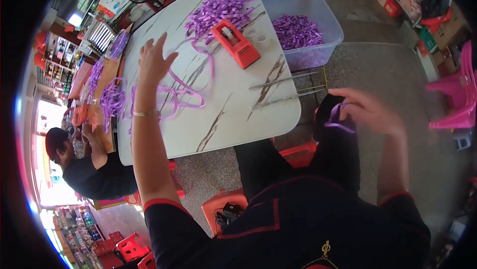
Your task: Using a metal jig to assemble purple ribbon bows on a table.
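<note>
Your right hand (370, 112) sits nearest, off the table's near right corner, over your knee. Fingers curl shut on a small purple ribbon loop (339, 120), pinched prob. to keep its shape; how it's folded is blurred. Your left hand (153, 62) is up over the table (233, 115), left-middle, fingers spread wide, gripping nothing; can't tell if the tips touch the loose purple ribbon strands (174, 97) just below the wrist. Farther out, center: red tape dispenser (235, 43) beside a cut ribbon heap (218, 13), within easy reach. Clear bin (318, 30) w/ ribbon pieces sits at the far right edge. Another person (82, 162) sits at the left edge, hands partly hidden.
</note>
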`<state>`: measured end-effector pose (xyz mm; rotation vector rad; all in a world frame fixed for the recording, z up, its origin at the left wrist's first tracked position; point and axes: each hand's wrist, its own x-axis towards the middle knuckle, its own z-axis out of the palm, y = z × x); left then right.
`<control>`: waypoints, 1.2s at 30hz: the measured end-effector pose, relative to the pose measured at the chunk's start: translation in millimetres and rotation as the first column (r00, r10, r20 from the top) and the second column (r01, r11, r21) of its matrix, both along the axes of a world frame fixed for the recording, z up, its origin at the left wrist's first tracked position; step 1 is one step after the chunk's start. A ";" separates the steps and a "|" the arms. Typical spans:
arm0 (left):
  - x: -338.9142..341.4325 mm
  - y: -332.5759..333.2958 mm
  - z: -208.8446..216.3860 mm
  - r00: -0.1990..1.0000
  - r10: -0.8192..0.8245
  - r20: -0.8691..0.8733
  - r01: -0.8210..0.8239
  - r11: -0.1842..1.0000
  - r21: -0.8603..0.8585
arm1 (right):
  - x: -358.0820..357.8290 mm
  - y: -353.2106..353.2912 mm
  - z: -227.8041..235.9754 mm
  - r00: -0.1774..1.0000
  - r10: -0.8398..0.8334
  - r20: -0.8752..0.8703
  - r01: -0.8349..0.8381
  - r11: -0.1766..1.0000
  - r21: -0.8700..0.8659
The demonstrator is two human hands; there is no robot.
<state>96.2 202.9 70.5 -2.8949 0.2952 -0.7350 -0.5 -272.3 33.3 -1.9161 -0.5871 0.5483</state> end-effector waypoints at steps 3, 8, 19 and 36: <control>-25.5 -70.4 -15.8 0.942 -0.334 0.016 0.308 0.847 -0.432 | 1.5 5.2 0.5 0.994 0.039 -0.104 -0.032 0.997 0.071; -95.6 -201.8 -29.9 0.477 -0.854 -0.209 0.001 0.238 -0.971 | -4.2 19.5 15.6 0.959 0.081 -0.270 -0.047 0.991 0.128; -111.1 -237.7 -70.4 0.350 -0.921 -0.170 -0.552 -0.057 -0.832 | -14.2 27.9 19.6 0.807 -0.001 0.591 0.142 0.971 -0.192; -99.8 -261.0 -72.6 0.510 -0.860 -0.010 -0.426 -0.242 -0.872 | -20.5 20.1 -13.6 0.772 -0.418 0.479 0.431 0.898 0.089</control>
